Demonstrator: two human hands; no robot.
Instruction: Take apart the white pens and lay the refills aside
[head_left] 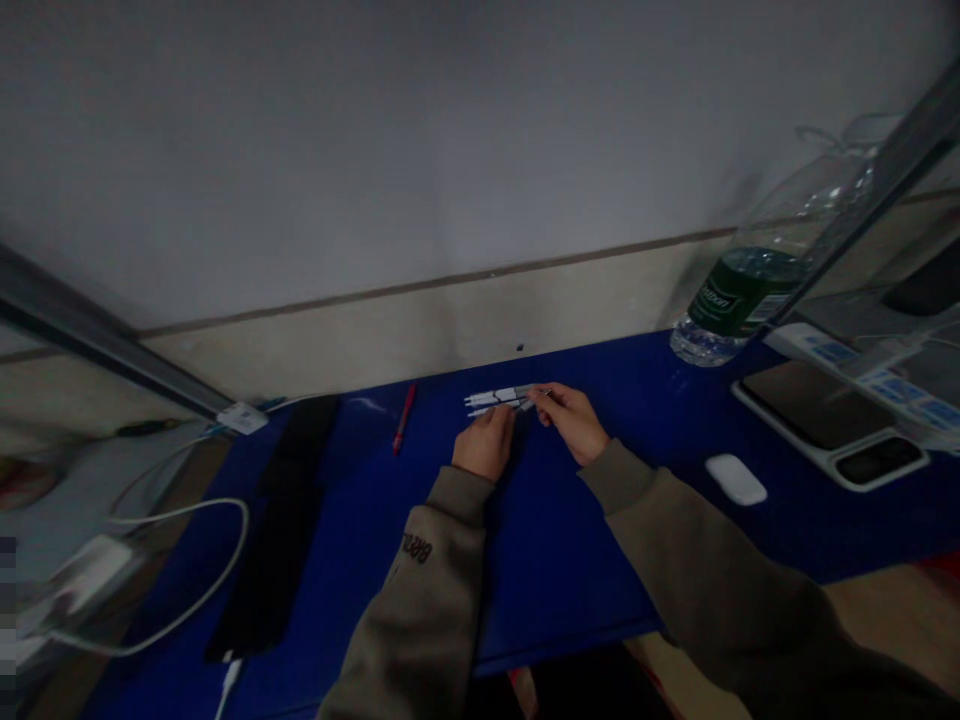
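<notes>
Several white and grey pens (489,397) lie side by side on the blue tabletop, their tips pointing left. My left hand (484,443) is closed at the near edge of this row, its fingertips on a pen. Across from it, my right hand (574,420) pinches the right end of a pen (523,405) between thumb and fingers. That pen spans the gap between my two hands; part of it is hidden by the fingers. To the left, apart from the row, lies a red pen (404,420).
A dark folded object (279,540) and a white cable (244,540) lie at left. On the right are a white earbud-style case (736,479), a white device with dark panels (829,420) and a large plastic bottle (750,290). A wall (420,335) bounds the back.
</notes>
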